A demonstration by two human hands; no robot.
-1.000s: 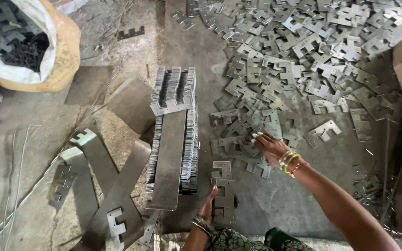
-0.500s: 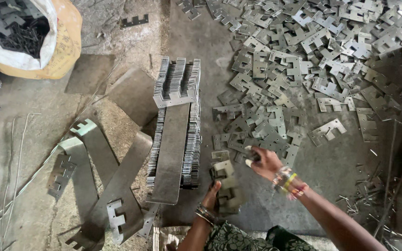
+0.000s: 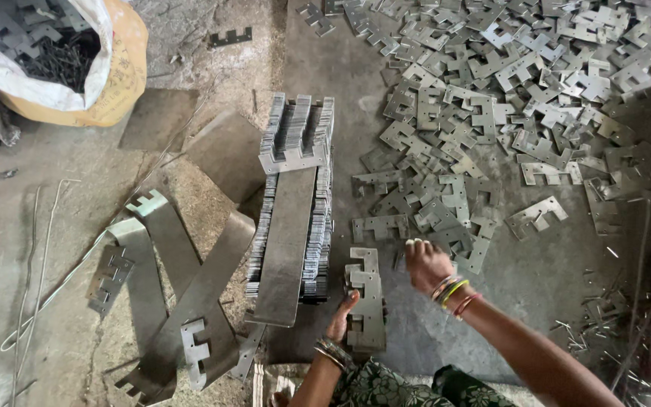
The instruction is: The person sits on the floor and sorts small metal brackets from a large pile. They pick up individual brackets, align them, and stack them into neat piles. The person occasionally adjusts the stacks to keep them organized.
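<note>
Beside the long row of stacked plates (image 3: 293,203), the left hand (image 3: 340,320) steadies a small pile of plates (image 3: 365,301). Having left the scattered heap (image 3: 491,98), the right hand (image 3: 425,264) now hovers beside that pile, fingers curled, seemingly empty.

Both arms enter from the bottom edge of the view. The left hand (image 3: 343,316) is raised with its forearm nearly upright, bangles at the wrist, its fingers (image 3: 351,300) pressed against metal. The right hand (image 3: 427,265) reaches up-left on a long bare forearm, coloured bangles at the wrist, knuckles up, fingers curled downward over the floor.
</note>
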